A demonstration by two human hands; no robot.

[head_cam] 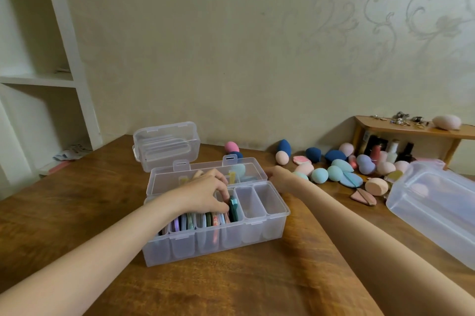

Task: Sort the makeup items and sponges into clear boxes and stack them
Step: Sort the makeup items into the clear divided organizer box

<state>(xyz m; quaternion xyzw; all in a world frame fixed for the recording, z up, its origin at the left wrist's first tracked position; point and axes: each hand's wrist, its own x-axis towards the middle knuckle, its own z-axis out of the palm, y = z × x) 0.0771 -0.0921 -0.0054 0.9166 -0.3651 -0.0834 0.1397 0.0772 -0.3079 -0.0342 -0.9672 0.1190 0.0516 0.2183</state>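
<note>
Fingers of our left hand (205, 193) are pinching a thin, stiff teal compact (233, 209) by its edges inside the clear compartmented box (218, 241); our right hand (279, 178), grip unclear, is steadying its three o'clock corner.

Three clear boxes (216, 228) on the table, two hands (205, 193), four dark blue sponges (284, 147), one small shelf (411, 130)

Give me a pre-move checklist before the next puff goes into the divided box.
1. Divided box lid open: ok.
2. Free compartments: ok, the two rightmost show nothing inside.
3. Left hand grip on the teal puff: ok, fingers pinch it in its slot.
4. Right hand steadying the box: cannot tell, fingers hidden behind the rim.
5. Loose sponges within reach: ok, piled right of the box.
</note>
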